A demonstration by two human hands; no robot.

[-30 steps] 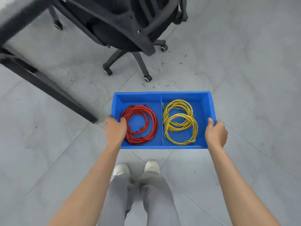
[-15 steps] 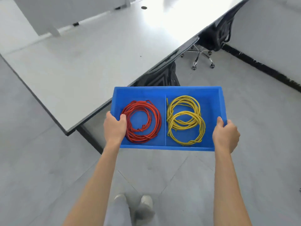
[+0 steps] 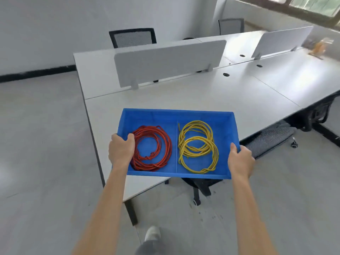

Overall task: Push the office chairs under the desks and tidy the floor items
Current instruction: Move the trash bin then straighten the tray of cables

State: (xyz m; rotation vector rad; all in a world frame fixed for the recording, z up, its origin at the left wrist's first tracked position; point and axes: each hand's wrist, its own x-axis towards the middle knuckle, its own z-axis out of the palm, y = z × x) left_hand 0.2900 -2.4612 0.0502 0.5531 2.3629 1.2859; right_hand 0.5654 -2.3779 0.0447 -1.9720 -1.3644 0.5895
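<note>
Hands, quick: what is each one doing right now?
Left hand: grips the left end of the blue tray.
Right hand: grips the tray's right end.

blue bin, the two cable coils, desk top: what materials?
Blue bin: looks like moulded plastic, smooth with a slight sheen, thin uniform walls and divider. Red coil and yellow coil: flexible cable, probably plastic-jacketed, glossy. Desk top: probably white laminate board, matte, thin flat edge.
</note>
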